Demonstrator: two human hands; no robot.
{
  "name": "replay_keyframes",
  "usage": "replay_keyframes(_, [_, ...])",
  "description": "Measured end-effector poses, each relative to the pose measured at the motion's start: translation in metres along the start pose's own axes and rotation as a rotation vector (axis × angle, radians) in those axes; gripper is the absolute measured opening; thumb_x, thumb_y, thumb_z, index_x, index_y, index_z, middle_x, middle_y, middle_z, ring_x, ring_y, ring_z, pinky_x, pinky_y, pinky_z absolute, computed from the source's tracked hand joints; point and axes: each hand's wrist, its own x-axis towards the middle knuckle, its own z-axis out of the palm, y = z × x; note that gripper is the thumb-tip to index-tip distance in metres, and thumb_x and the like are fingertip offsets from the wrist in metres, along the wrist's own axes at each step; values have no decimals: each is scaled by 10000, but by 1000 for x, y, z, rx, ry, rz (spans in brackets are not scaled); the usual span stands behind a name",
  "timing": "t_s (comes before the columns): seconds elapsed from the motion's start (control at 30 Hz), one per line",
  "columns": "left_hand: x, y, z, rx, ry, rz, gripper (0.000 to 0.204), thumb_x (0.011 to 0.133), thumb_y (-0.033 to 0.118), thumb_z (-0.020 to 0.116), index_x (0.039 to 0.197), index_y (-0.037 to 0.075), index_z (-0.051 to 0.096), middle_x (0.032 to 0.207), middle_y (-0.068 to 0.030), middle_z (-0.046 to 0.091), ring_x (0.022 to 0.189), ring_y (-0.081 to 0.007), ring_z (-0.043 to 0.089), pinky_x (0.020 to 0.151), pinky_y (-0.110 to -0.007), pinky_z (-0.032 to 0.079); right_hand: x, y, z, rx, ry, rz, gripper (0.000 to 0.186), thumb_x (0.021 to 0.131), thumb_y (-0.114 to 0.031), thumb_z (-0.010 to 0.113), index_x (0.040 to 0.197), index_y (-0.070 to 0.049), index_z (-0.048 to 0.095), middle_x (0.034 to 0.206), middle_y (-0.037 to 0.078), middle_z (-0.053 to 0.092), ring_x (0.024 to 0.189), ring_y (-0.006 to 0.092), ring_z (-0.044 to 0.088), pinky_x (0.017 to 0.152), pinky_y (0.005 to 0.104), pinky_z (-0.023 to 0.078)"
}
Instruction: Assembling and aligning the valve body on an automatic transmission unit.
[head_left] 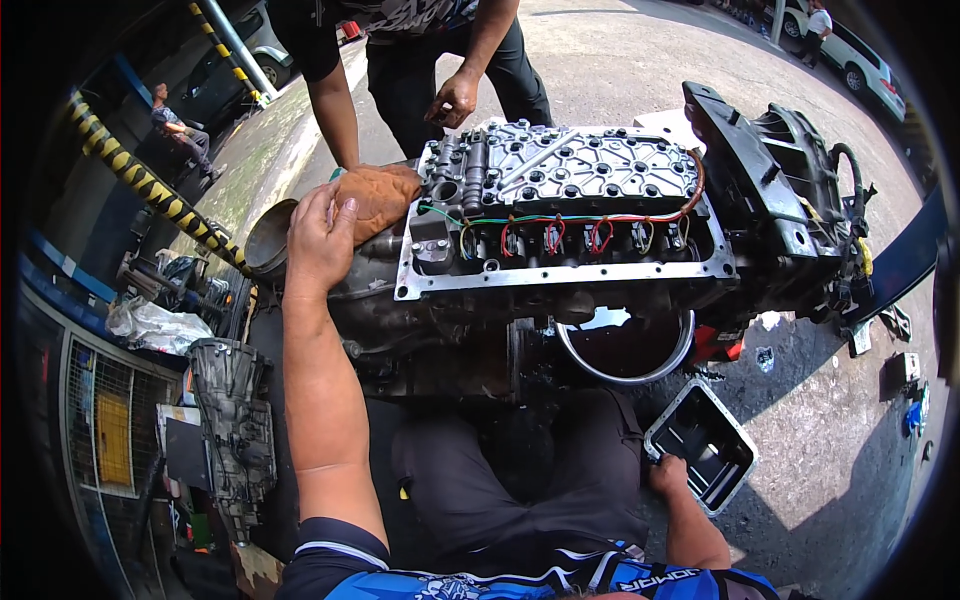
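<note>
An orange-brown cloth (pixel 375 202) lies bunched against the left end of a transmission. My left hand (pixel 320 240) is closed on its near-left edge, thumb toward the cloth. The transmission's valve body (pixel 590 165) faces up, a silver plate with many bolts. Coloured wires (pixel 560 218) run along its near side, inside the metal flange (pixel 560 280). Low on the right, my right hand (pixel 670 475) grips the rim of a dark, rectangular oil pan (pixel 705 445), held tilted beside my knee. Its fingertips are partly hidden.
Across the transmission stands a co-worker; one arm (pixel 335 115) reaches down behind the cloth, the other hand (pixel 455 98) hangs near the valve body. A round basin (pixel 685 350) with dark liquid sits beneath. Another gearbox (pixel 232 430) stands at left, near a yellow-black striped pole (pixel 150 180).
</note>
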Motion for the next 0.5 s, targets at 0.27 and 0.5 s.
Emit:
replay_keyframes(0.27, [-1, -1, -1, -148, 52, -36, 421, 949, 309, 635, 1226, -6, 664, 1292, -232, 617, 1216, -387, 579, 1064, -440, 427, 12, 56, -15, 408, 390, 49, 235, 939, -183, 638, 948, 51, 655, 840, 276, 680, 805, 418, 665, 743, 450, 495])
replay_keyframes(0.5, [-4, 32, 1, -87, -10, 124, 353, 948, 303, 628, 1199, 67, 704, 1372, -208, 575, 1323, -370, 501, 1125, -481, 347, 10, 66, -29, 435, 416, 11, 244, 950, -194, 652, 972, 48, 675, 845, 242, 700, 791, 341, 680, 725, 428, 486])
